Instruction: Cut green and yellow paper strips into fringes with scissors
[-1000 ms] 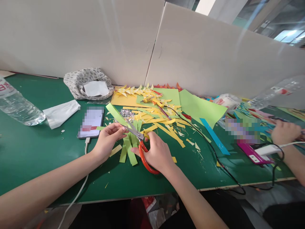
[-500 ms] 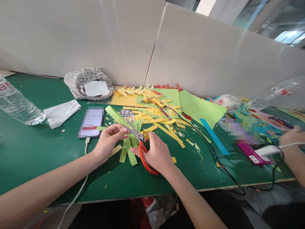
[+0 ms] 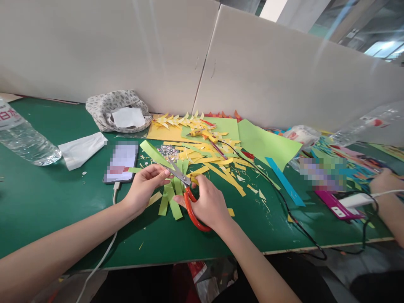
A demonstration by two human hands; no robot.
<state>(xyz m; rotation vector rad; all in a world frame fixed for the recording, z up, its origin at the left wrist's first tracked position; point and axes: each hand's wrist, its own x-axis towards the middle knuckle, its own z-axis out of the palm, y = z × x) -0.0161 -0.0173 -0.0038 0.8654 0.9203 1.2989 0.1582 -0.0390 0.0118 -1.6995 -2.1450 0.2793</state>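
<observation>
My left hand (image 3: 145, 184) pinches a light green paper strip (image 3: 153, 152), whose long end curls up and back above the fingers. A short end of green paper shows on the other side, near the phone. Wrapped in my right hand (image 3: 212, 203) are scissors (image 3: 191, 213) with one red handle loop and a yellow part near the pivot. Their blades are slightly apart and point toward my left fingertips, by the strip. Whether the blades touch the paper I cannot tell. Several cut green strips (image 3: 172, 201) lie on the table just beneath the scissors.
Yellow strips and scraps (image 3: 217, 162) spread behind my hands, with a yellow glue gun (image 3: 202, 134) on them. Its black cord (image 3: 279, 198) crosses rightward. A charging phone (image 3: 123, 158) and water bottle (image 3: 28, 139) are left. Another person's hand (image 3: 386, 183) is at the right, near a magenta power strip (image 3: 336, 206).
</observation>
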